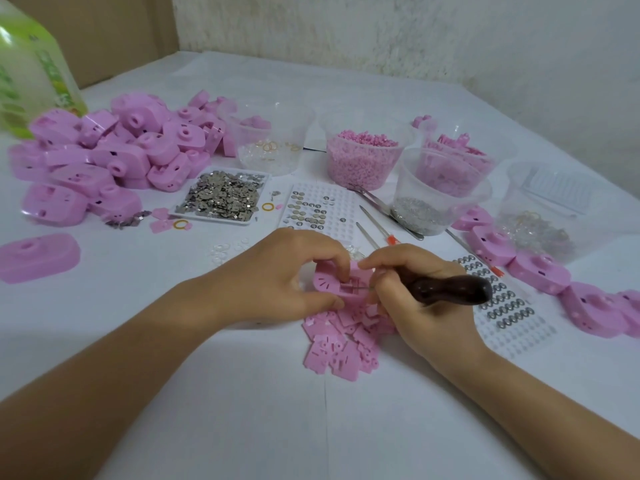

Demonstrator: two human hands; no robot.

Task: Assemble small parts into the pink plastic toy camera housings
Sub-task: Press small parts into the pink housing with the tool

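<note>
My left hand (287, 275) grips a pink camera housing (327, 282) at the table's middle, open side up, with small metal contacts showing inside. My right hand (415, 299) holds a dark wooden-handled tool (450, 287) whose thin metal tip points into the housing. Directly below the housing lies a heap of flat pink plates (341, 344). A big pile of pink housings (114, 150) fills the far left. More housings (540, 268) line the right side.
A tray of metal contacts (221, 195) and a white button-cell tray (311, 209) sit behind my hands. Clear tubs hold pink pellets (360, 157), pink parts (450, 161), silver springs (419, 213). Screwdrivers (377, 226), a second white tray (505, 306), a lone housing (38, 256), a green bottle (31, 64).
</note>
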